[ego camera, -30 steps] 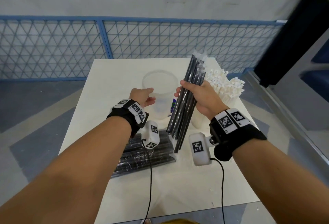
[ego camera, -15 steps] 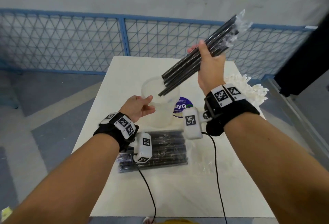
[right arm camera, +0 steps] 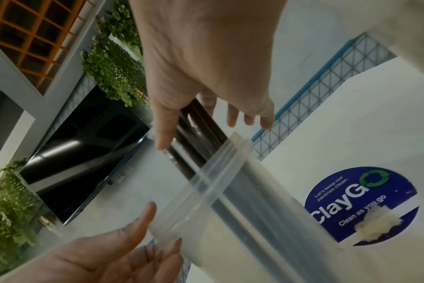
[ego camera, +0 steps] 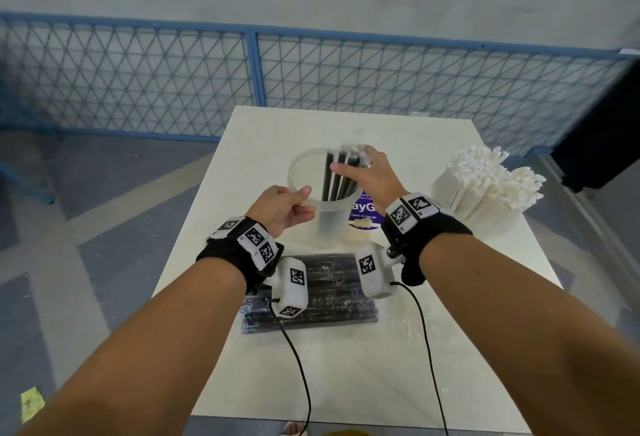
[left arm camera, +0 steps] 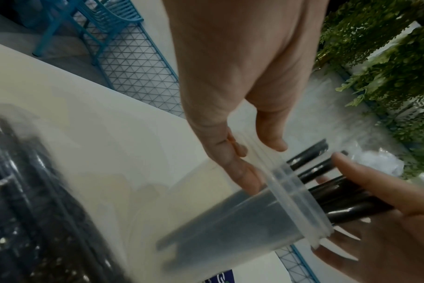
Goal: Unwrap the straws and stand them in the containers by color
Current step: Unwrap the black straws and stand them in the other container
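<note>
A clear plastic container (ego camera: 325, 224) stands mid-table with several black straws (ego camera: 341, 179) upright inside it. My right hand (ego camera: 349, 162) hovers at the straws' tops. In the right wrist view its thumb and fingers are straight and spread around the straws (right arm camera: 194, 137), not clamped. My left hand (ego camera: 306, 203) holds the container's near-left rim, thumb on top and curled fingers on the wall. The left wrist view shows that hand (left arm camera: 257, 157) at the container (left arm camera: 230, 220). A pack of wrapped black straws (ego camera: 332, 297) lies near me, partly under my wrists.
A second container packed with white straws (ego camera: 485, 190) stands at the table's right edge. A round blue sticker (ego camera: 363, 210) lies on the white table (ego camera: 311, 383) behind the clear container. A blue mesh fence (ego camera: 256, 65) runs beyond the far edge.
My right hand swung the bundle of black straws down from the air into the clear container, and its fingers have loosened. My left hand stayed at the container.
</note>
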The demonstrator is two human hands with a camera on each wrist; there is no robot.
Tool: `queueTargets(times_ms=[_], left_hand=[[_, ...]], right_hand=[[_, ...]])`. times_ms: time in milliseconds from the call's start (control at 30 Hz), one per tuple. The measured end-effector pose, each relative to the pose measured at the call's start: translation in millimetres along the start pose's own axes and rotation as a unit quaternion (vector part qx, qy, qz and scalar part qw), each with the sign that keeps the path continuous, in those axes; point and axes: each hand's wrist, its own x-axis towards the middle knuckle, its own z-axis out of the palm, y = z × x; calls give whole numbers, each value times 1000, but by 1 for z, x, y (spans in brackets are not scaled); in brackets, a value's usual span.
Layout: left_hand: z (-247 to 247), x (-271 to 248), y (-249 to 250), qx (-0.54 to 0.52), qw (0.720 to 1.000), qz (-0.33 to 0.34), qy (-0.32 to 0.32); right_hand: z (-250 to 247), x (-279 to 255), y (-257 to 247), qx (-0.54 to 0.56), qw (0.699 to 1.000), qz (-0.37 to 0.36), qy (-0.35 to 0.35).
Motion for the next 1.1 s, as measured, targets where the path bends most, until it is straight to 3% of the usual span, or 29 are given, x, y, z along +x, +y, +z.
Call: queueTargets(times_ms=[200, 333, 433, 567, 667, 733, 767, 833, 933, 1100], left_hand=[[-3, -4, -1, 10, 1000, 12, -2], [-14, -7, -15, 181, 983, 31, 24], [-19, -11, -33, 351, 933, 74, -13], [-7, -13, -52, 553, 816, 139, -96], [11, -13, -64, 638, 754, 111, -113], [16, -11, -73, 674, 725, 85, -116], [18, -12, -78, 667, 733, 80, -112], [19, -12, -85, 614, 778, 98, -90], [22, -17, -87, 554, 816, 151, -67], [22, -26, -71, 507, 836, 194, -86]], right_hand=[[-27, -20, -1, -8, 1000, -3, 11], [-49, -35, 9, -38, 999, 29, 13], [-65, -49, 32, -98, 992, 79, -20], [-71, -65, 71, -182, 959, 186, -110], [-64, -76, 95, -223, 942, 208, -137], [-60, -82, 106, -192, 952, 206, -122], [-58, -85, 109, -127, 961, 209, -127], [-56, -91, 112, -11, 970, 200, -139], [-56, -98, 105, 54, 975, 151, -152], [-57, -104, 87, -50, 990, 69, -113]])
